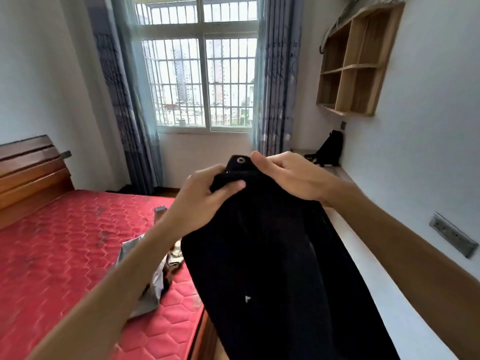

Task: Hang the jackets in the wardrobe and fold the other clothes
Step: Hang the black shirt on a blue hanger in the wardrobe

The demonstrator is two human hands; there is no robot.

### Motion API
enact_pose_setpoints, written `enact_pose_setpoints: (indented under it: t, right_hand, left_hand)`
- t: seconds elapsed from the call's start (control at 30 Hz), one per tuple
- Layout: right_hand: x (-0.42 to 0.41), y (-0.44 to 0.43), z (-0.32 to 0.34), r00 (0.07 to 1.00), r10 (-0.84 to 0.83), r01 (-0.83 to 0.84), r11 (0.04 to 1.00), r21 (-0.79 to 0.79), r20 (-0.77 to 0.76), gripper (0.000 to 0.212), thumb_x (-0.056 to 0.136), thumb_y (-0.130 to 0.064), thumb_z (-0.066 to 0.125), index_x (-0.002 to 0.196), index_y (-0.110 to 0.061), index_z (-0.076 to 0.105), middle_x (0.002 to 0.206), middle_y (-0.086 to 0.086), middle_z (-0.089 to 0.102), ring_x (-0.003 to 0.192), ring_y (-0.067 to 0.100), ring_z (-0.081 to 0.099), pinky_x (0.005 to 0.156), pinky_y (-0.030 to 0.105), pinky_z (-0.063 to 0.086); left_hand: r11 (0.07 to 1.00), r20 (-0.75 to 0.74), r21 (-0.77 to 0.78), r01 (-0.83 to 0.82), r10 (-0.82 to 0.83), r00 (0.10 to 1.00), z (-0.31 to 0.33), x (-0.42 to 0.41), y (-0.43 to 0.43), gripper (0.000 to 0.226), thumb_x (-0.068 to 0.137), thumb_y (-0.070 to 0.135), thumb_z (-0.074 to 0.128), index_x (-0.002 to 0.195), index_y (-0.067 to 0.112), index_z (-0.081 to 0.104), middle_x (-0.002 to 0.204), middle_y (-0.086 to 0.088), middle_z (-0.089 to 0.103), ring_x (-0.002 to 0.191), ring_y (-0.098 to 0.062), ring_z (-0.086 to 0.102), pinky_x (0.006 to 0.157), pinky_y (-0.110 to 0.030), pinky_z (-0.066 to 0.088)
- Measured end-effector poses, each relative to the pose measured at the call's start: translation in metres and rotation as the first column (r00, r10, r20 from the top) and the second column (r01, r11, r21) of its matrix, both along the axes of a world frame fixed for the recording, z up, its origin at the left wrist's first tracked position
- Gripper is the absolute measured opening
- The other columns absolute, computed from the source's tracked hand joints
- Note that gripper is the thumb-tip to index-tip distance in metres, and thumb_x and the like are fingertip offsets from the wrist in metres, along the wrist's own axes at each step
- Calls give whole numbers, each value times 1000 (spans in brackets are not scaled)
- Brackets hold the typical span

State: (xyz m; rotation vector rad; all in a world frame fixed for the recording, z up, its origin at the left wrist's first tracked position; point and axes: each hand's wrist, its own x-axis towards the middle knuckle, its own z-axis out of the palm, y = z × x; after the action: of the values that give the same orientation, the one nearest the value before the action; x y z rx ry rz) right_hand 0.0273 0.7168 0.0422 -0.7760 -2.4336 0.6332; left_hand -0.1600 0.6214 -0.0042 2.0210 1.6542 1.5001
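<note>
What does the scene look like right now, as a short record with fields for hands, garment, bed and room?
left hand: grips the top edge of the black garment
right hand: grips the same edge, beside a metal ring
garment state: held up, hanging down between the arms
bed: red mattress with a grey clothes pile lying on it
room: barred window, wooden wall shelf, black backpack against the right wall

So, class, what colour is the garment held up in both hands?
The garment is black, seen best in the head view.
</note>
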Motion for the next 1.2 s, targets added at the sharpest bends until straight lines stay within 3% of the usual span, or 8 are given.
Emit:
enact_pose_setpoints:
  t: [0.17,0.37,0.47,0.63,0.77,0.93,1.07,1.2]
  right_hand:
    - [-23,4,-1,978,187,-206,939,-274,-94,71,75,-71,53,72,0,63,63,4,63,56,22,61,57,27,46]
    - [-68,28,-49,861,486,-493,723,-484,-151,21,85,-31,72,98,-15,76,98,11,76,91,28,73,80,36,57]
    - [-106,35,-76,836,526,-524,677,-517,-158,29,93,-35,62,98,-10,75,87,11,74,79,29,71,76,41,56]
    - [-199,8,-83,840,408,-538,703,-464,-357,80,64,-76,71,93,-1,72,80,12,59,73,24,53,69,37,42]
    - [-263,-41,-63,712,443,-630,746,-216,-546,18,90,-30,69,102,-18,62,69,1,67,52,10,58,50,23,47]
    - [-331,-111,-52,514,677,-630,715,305,-527,29,83,-43,71,87,-15,74,91,-4,68,84,14,66,77,32,55]
    - [-383,-160,-43,595,773,-666,627,404,-220,50,68,-70,73,96,-28,74,107,-18,59,93,7,62,84,23,50]
    - [-451,-199,-42,590,783,-624,596,505,-197,37,82,-58,62,93,-26,78,121,-10,57,101,15,57,89,37,50]
  left_hand:
    - [977,162,103,-187,169,972,48,-29,-32,16,95,23,65,111,23,69,94,15,71,85,9,66,75,-7,47]
    - [844,97,145,-517,507,856,72,-93,-98,42,97,31,62,138,26,56,127,16,59,103,16,57,87,-1,43]
    - [799,25,133,-586,589,808,69,-122,-144,29,97,29,63,125,35,66,119,13,68,107,3,63,96,-17,49]
    - [636,-216,100,-765,764,608,61,-158,-216,10,94,30,65,86,34,69,74,18,68,71,5,60,72,-17,47]
    - [459,-293,160,-874,868,402,58,-193,-275,26,92,32,67,69,41,57,62,22,58,64,6,55,64,-4,35]
    - [243,-265,275,-930,949,169,54,-249,-353,22,90,33,69,96,12,75,119,3,63,105,-9,57,93,-15,38]
    - [123,-184,264,-957,980,75,52,-276,-413,35,90,48,63,69,21,59,60,6,57,59,-13,52,62,-29,43]
    - [-5,-183,328,-945,981,-69,49,-293,-464,40,88,52,62,65,21,52,52,6,49,56,-17,49,57,-31,36]
